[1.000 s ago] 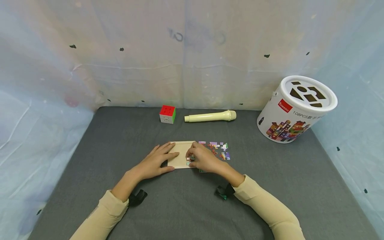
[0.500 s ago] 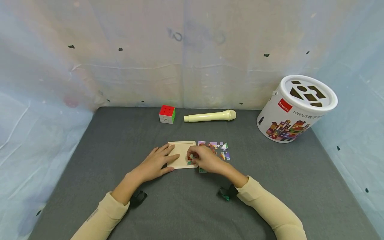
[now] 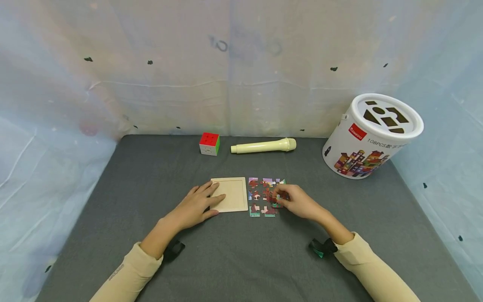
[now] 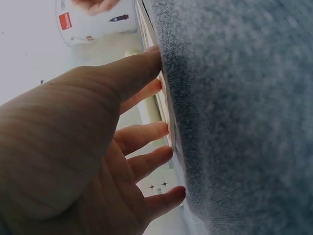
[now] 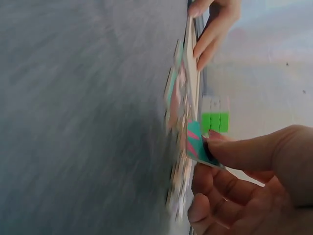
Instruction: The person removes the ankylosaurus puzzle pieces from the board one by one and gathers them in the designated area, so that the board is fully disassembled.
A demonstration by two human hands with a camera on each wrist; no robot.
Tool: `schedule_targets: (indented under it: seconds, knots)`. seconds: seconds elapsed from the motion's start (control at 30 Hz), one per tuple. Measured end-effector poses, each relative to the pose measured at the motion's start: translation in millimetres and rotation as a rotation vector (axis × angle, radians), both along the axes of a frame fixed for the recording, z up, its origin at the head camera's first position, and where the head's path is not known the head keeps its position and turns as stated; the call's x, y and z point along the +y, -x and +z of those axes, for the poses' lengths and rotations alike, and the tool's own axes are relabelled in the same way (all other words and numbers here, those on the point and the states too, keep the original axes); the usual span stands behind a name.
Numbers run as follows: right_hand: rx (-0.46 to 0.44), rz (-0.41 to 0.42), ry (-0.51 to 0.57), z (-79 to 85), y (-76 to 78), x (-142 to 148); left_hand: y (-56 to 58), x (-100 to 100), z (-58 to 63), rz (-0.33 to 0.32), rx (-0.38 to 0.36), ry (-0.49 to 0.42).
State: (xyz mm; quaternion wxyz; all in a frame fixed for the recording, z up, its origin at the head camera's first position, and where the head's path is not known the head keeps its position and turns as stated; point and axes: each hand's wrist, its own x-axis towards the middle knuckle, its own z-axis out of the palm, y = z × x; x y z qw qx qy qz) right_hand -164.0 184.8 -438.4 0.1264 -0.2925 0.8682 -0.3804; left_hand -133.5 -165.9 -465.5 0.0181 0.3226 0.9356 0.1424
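Observation:
My left hand [image 3: 196, 202] rests with spread fingers on the left edge of a shallow wooden puzzle tray [image 3: 233, 195], whose bare inside shows. In the left wrist view, its fingertips touch the tray's rim. To the right of the tray, my right hand [image 3: 299, 202] pinches a puzzle piece between thumb and fingers. That puzzle piece [image 5: 195, 141] is green with pink marks in the right wrist view, held tilted above the others. Several loose puzzle pieces [image 3: 255, 196] lie in rows beside the tray, some partly hidden by the right hand.
Behind the tray stand a red, white and green puzzle cube [image 3: 209, 144] and a pale yellow toy microphone [image 3: 263, 146]. A large white bucket [image 3: 367, 142] with shape holes in its lid stands at the back right. Dark grey cloth [image 3: 234, 256] covers the table.
My right hand has moved right from the tray to above the loose pieces, carrying the puzzle piece. The tray's right part is uncovered now. My left hand has stayed put.

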Motion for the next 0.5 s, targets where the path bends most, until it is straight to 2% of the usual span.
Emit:
schedule_targets:
  seconds: [0.13, 0.3, 0.5]
  knots:
    - [-0.034, 0.003, -0.008, -1.6, -4.7, 18, -0.6, 0, -0.1, -0.004, 0.018, 0.005]
    - [-0.050, -0.009, 0.002, -4.6, -10.5, 26, -0.5, 0, -1.4, -0.001, 0.037, 0.004]
    - [-0.019, -0.013, 0.024, -10.8, -14.0, 26, -0.5, 0, -2.3, 0.000, 0.035, 0.002]
